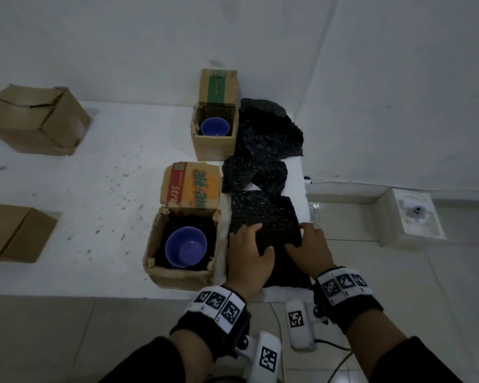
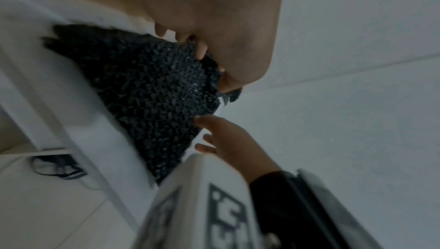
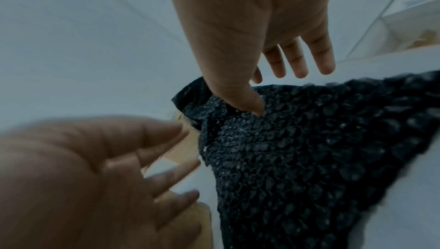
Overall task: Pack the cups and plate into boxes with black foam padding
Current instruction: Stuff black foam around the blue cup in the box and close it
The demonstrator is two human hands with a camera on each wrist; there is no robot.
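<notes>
A black foam sheet (image 1: 266, 217) lies at the table's right end, beside an open cardboard box (image 1: 177, 277) lined with black foam and holding a blue cup (image 1: 186, 247). My left hand (image 1: 249, 247) grips the sheet's left edge, fingers curled over it (image 2: 215, 68). My right hand (image 1: 307, 241) holds the right edge: the thumb digs into the foam sheet (image 3: 309, 159), which runs up between thumb and index, and the other fingers (image 3: 321, 61) stay straight. A smaller open box (image 1: 213, 147) behind holds a second blue cup (image 1: 215, 127). No plate is in view.
Two more black foam pieces (image 1: 271, 128) (image 1: 255, 175) lie behind the held sheet. Two closed cardboard boxes (image 1: 36, 120) (image 1: 14, 233) sit at the table's left. The table ends just right of the foam; below is tiled floor with a drain (image 1: 415, 214).
</notes>
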